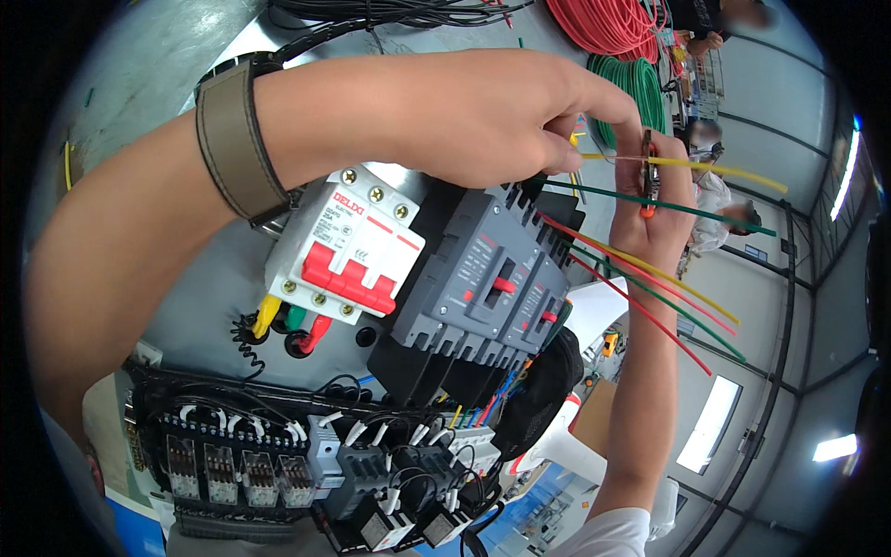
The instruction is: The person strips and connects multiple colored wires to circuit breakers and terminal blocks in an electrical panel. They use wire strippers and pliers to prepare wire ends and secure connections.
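My left hand (pixel 501 111) reaches across from the left, its thumb curled at the yellow wire (pixel 719 169) and its index finger stretched to the tool. My right hand (pixel 664 223), raised from the lower right, closes round small pliers (pixel 649 172) with dark jaws and an orange grip. The yellow wire passes at the jaws; a thin, copper-coloured stretch shows just left of them. A green wire (pixel 687 206) runs below it. More red, yellow and green wires fan out from the grey moulded-case circuit breaker (pixel 487 278) beneath my hands.
Left of the grey breaker sits a white circuit breaker (pixel 345 246) with red switches. Relays (pixel 237 464) and contactors line the lower panel. Red (pixel 608 23) and green wire coils (pixel 631 88) lie at the top, beside black cables (pixel 399 11). Other people stand at the right.
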Available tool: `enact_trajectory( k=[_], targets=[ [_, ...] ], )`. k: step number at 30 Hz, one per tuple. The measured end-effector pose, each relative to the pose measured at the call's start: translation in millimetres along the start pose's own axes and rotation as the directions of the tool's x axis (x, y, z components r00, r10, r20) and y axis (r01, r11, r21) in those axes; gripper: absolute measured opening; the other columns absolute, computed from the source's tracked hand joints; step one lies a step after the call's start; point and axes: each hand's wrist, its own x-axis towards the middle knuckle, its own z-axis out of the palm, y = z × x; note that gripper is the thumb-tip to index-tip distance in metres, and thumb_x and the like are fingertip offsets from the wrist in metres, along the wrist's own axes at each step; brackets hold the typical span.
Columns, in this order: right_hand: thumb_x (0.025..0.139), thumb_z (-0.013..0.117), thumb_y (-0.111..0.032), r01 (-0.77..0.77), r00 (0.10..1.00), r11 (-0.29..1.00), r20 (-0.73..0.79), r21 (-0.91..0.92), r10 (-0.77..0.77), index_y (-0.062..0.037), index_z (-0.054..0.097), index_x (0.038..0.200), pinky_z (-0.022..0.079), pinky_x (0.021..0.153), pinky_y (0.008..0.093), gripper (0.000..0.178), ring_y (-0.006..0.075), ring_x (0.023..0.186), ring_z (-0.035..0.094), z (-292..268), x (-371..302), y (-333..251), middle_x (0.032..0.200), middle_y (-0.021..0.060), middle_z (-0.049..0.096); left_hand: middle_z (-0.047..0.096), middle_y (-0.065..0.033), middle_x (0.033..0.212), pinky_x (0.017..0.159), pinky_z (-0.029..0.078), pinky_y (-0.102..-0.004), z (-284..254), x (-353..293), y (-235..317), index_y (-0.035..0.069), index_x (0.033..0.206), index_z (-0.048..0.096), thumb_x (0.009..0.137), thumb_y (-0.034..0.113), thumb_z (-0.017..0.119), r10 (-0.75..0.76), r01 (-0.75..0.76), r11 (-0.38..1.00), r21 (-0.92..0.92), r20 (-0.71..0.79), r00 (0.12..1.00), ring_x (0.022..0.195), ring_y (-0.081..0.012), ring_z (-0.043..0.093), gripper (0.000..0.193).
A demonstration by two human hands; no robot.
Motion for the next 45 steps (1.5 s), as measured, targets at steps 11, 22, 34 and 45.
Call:
enact_trajectory(
  k=[11, 22, 34, 45],
  targets=[
    [0.086, 0.069, 0.0, 0.102, 0.995, 0.982, 0.018, -0.16, -0.101, -0.0019, 0.064, 0.118, 0.051, 0.09, 0.0386, 0.033, 0.0329, 0.096, 0.063, -10, 5, -10, 0.108, 0.0155, 0.065, 0.059, -0.0052, 0.088, 0.074, 0.049, -0.0316, 7, 0, -6, 0.004, 0.145, 0.061, 0.1, 0.004, 0.063, 0.018, -0.02, 0.998, -0.063, -0.033, 0.999, 0.081, -0.0152, 0.056, 0.045],
    [0.078, 0.072, -0.003, 0.131, 0.991, 0.979, -0.01, -0.156, -0.134, -0.0046, 0.066, 0.117, 0.053, 0.083, 0.0434, 0.039, 0.0394, 0.093, 0.063, -8, 6, -5, 0.102, 0.0176, 0.064, 0.07, -0.0076, 0.084, 0.073, 0.049, -0.0327, 13, 8, -10, -0.004, 0.109, 0.074, 0.099, 0.008, 0.067, 0.152, -0.185, 0.96, -0.209, -0.167, 0.974, 0.078, -0.0139, 0.062, 0.017],
    [0.08, 0.073, -0.003, 0.109, 0.994, 0.987, 0.003, -0.114, -0.11, -0.0035, 0.066, 0.117, 0.053, 0.08, 0.0429, 0.038, 0.0389, 0.09, 0.063, -9, 5, -3, 0.099, 0.0182, 0.064, 0.078, -0.0119, 0.099, 0.087, 0.056, -0.0313, 8, 8, -6, -0.005, 0.112, 0.075, 0.095, 0.006, 0.07, 0.09, -0.124, 0.963, -0.239, -0.148, 0.985, 0.093, -0.016, 0.073, 0.02],
    [0.091, 0.069, -0.004, 0.108, 0.994, 0.988, 0.01, -0.108, -0.107, -0.0005, 0.066, 0.116, 0.05, 0.082, 0.0366, 0.025, 0.0307, 0.088, 0.064, -12, 4, -13, 0.098, 0.0154, 0.065, 0.075, -0.0091, 0.092, 0.082, 0.053, -0.0313, 9, 6, -4, -0.005, 0.108, 0.074, 0.094, 0.004, 0.07, 0.101, -0.137, 0.961, -0.239, -0.157, 0.982, 0.086, -0.0142, 0.069, 0.016]
  ],
)
